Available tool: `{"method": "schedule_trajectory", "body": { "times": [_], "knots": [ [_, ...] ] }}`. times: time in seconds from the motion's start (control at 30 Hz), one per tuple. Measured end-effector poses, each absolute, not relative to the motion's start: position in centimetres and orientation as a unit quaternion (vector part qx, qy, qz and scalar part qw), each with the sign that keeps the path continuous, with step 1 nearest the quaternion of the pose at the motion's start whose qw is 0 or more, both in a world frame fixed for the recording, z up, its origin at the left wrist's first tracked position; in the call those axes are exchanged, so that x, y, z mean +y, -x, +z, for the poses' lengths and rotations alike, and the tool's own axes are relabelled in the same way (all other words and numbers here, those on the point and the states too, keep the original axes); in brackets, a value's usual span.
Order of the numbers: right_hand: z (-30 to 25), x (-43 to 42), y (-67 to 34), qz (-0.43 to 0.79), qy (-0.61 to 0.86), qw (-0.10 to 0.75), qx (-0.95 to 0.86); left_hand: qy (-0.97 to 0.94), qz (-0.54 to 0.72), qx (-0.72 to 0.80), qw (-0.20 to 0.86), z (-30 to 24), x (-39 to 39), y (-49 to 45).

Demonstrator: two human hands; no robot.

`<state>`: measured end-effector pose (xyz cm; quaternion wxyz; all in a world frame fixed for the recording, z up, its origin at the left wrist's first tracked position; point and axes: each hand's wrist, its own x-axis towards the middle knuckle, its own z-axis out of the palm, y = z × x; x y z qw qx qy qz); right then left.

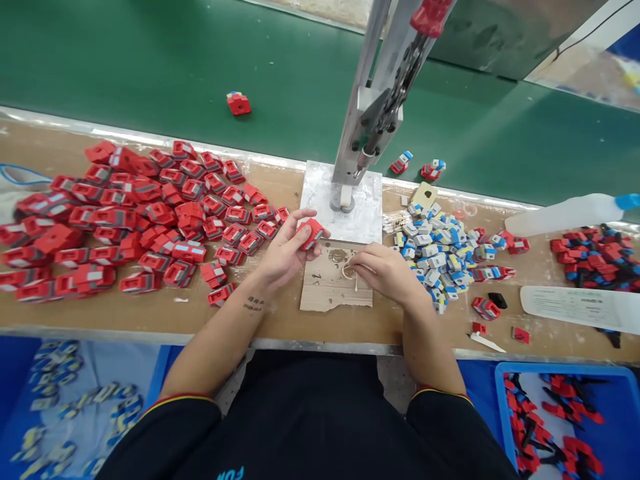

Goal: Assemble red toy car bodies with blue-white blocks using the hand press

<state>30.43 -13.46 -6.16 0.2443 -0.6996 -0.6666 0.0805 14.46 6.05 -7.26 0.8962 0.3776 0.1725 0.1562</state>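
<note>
My left hand (293, 248) grips a small red plastic toy piece (312, 233) between thumb and fingers, in front of the press's metal base plate (315, 193). To its right, my right hand (377, 268) is closed in a pinch on a thin cotton swab (355, 283), its white tip pointing down. The two hands are apart, above a stained piece of cardboard (330, 293). Left of my left hand lies a large heap of red and grey toy pieces (165, 213). Close to my right hand is a pile of white, blue and yellow pieces (440, 250).
A hand press (370, 113) with a red handle rises behind the hands. Beyond the bench runs a green belt (175, 60) with a few pieces on it. Plastic bottles (560, 212) lie at right near red-black parts (595, 263). Blue trays (500, 400) hold parts below the bench.
</note>
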Motion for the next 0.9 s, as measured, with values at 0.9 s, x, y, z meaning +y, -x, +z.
{"method": "schedule_trajectory", "body": {
  "times": [0.9],
  "knots": [
    [-5.3, -14.5, -30.2, 0.039, 0.616, 0.654, -0.438, -0.660, 0.289, 0.203, 0.663, -8.2, 4.3, -13.3]
  ]
}}
